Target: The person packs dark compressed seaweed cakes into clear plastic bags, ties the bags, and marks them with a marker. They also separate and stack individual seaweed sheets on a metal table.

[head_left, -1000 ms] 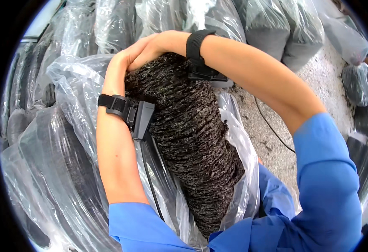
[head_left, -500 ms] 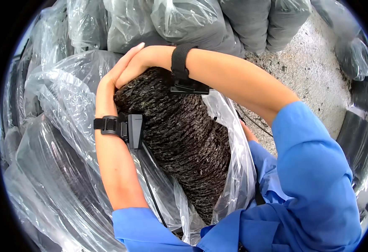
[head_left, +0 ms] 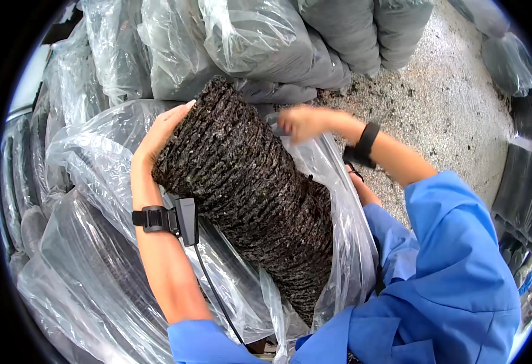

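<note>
A long stack of dark, rough-edged sheets, like dried seaweed [head_left: 248, 188], leans slantwise out of an opened clear plastic bag [head_left: 351, 242]. At its far left end, my left hand [head_left: 160, 133] lies flat against the side with the fingers stretched out. My right hand [head_left: 305, 123] is off the stack, to its right beside the bag's rim. Motion smears its fingers, so whether they grip the plastic cannot be made out. Each wrist wears a black strap with a small device.
Filled clear bags [head_left: 257, 42] stand in a row at the far side. More bagged rolls [head_left: 90, 249] lie at the left, and others [head_left: 524, 182] at the right edge. Dark crumbs lie on the speckled floor [head_left: 442, 109]. A cable [head_left: 214, 285] trails from my left wrist.
My right hand has left the stack's far end and moved right, toward the bag's rim. My left hand stays against the stack, whose far end now shows.
</note>
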The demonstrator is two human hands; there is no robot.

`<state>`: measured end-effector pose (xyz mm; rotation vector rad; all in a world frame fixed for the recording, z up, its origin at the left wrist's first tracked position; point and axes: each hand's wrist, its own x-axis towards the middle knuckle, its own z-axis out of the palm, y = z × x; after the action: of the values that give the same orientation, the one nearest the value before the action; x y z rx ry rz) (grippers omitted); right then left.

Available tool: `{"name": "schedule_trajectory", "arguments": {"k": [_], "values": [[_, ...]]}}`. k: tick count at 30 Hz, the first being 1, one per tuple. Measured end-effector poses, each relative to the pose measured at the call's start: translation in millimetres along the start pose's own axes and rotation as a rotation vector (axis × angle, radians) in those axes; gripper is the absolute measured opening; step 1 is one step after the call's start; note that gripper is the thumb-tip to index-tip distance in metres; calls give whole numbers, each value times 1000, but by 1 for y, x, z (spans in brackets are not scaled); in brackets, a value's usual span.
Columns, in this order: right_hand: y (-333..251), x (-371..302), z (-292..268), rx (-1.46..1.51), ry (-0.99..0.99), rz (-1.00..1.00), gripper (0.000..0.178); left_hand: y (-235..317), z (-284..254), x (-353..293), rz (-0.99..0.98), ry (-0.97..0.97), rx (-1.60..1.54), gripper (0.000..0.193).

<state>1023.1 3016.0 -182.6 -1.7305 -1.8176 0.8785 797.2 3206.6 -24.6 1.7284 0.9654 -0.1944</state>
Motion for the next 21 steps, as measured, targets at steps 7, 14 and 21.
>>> {"name": "schedule_trajectory", "arguments": {"k": [7,14,21], "values": [[4,32,55,329,-153,257,31,30,11,-20,5,37,-16,39],[9,21,34,16,101,-297,39,28,7,-33,36,99,0,36],[4,50,39,-344,-361,-556,30,41,8,-39,-19,98,-24,36]]}}
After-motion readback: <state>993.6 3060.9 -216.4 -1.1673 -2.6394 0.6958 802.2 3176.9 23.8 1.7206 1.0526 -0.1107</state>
